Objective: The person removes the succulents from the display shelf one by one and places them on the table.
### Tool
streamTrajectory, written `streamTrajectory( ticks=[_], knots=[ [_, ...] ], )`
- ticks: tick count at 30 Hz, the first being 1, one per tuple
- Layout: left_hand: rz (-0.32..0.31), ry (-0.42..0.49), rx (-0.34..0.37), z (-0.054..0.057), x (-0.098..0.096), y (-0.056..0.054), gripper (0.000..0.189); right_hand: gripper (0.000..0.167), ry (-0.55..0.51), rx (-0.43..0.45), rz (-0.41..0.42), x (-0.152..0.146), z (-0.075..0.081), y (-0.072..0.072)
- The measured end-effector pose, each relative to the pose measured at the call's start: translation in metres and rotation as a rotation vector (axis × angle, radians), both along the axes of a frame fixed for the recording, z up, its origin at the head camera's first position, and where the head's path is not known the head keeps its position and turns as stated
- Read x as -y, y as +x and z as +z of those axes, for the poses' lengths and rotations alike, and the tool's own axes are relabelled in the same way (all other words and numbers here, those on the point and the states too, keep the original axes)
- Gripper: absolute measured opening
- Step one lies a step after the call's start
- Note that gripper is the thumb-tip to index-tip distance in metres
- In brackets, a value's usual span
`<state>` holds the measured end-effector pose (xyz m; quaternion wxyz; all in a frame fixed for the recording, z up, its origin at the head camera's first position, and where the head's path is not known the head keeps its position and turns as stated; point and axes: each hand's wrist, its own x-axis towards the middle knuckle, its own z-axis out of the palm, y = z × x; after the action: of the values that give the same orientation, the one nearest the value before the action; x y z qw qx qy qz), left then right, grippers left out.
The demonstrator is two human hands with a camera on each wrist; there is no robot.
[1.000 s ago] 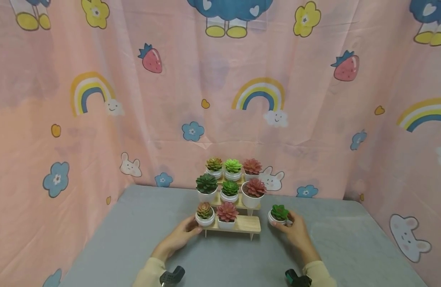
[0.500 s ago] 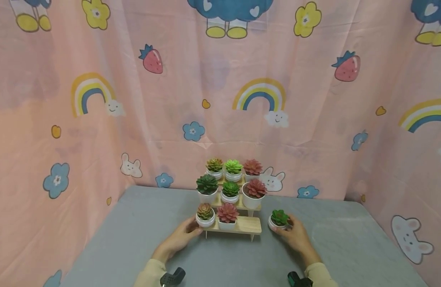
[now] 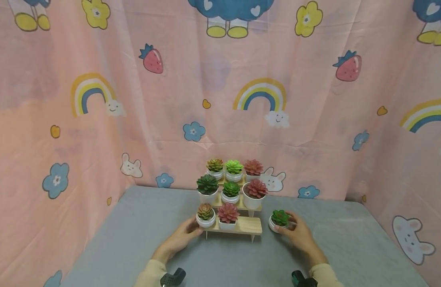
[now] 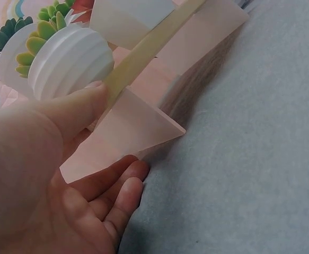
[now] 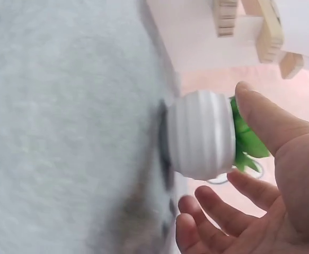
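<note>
A three-tier wooden plant stand (image 3: 249, 225) holds several small potted succulents. At its lower left end my left hand (image 3: 179, 236) grips the stand. In the left wrist view the thumb presses the board's end beside a white ribbed pot (image 4: 74, 63), and the fingers curl by the pale leg panel (image 4: 138, 124). Right of the stand, a green succulent (image 3: 280, 218) in a white ribbed pot (image 5: 202, 135) stands upright on the grey tabletop. My right hand (image 3: 299, 235) is spread around it, thumb by the leaves, fingers parted and loose near the pot's rim.
The lowest tier carries a brownish succulent (image 3: 205, 212) and a red one (image 3: 228, 213) at left and middle. Fuller rows stand on the tiers behind. A pink patterned curtain (image 3: 220, 119) hangs behind the grey table (image 3: 349, 239).
The green succulent's pot, held tilted in my right hand a second ago, now stands upright slightly lower. My right fingers have loosened from it. My left hand stays on the stand.
</note>
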<state>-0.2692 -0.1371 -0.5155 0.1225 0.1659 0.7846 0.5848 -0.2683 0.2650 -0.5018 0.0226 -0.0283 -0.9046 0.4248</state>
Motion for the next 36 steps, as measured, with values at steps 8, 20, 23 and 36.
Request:
streamTrajectory(
  ticks=[8, 20, 23, 36],
  knots=[
    [0.005, -0.007, 0.002, 0.0, 0.001, 0.001, 0.068, 0.073, 0.006, -0.084, -0.027, 0.003, 0.021, 0.008],
    [-0.005, 0.001, -0.003, -0.003, 0.001, -0.003, 0.069, 0.065, -0.019, -0.227, 0.0, 0.021, 0.051, 0.019],
    [-0.01, 0.015, -0.004, -0.003, 0.0, -0.005, 0.069, 0.056, -0.023, -0.259, 0.02, 0.029, 0.06, 0.024],
    [-0.014, 0.003, 0.007, -0.001, 0.0, -0.005, 0.07, 0.043, -0.124, -0.215, 0.236, 0.07, 0.063, 0.032]
  ],
)
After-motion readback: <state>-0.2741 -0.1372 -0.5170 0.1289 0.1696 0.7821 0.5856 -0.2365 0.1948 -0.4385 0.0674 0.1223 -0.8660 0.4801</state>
